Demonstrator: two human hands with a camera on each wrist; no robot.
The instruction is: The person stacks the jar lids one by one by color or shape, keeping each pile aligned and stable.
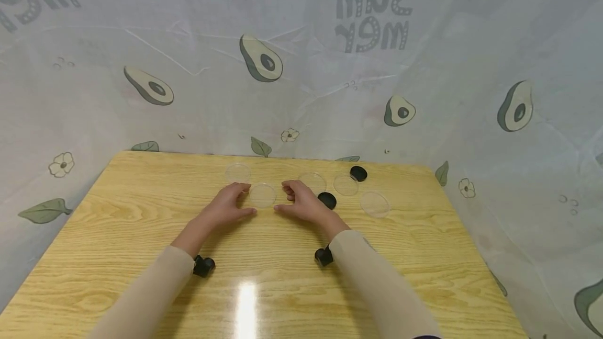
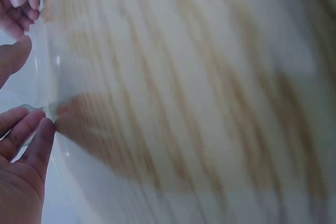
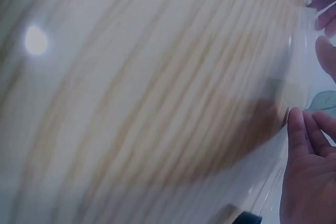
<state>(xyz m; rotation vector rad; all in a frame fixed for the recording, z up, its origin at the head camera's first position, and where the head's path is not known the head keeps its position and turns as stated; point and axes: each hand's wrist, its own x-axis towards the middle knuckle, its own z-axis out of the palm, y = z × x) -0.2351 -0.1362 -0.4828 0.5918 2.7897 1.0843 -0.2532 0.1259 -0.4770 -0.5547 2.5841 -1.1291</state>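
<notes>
A clear round disc [image 1: 263,195] lies on the wooden table between my two hands; its exact kind cannot be told. My left hand [image 1: 228,206] is at its left side, thumb and fingers spread apart near the rim. On the opposite side, my right hand [image 1: 303,203] has its thumb close to the rim and its fingers loosely bent. Whether any fingertip touches the disc is unclear. Just beside the right hand lies a black disc [image 1: 327,201]. Behind that hand is another clear disc [image 1: 313,180], partly hidden by it.
More clear discs lie around: one [image 1: 237,172] at back left, another [image 1: 346,184] and a third [image 1: 375,204] toward the right. A second black disc [image 1: 358,173] sits near the back edge. A patterned curtain [image 1: 301,98] hangs behind the table [image 1: 264,255].
</notes>
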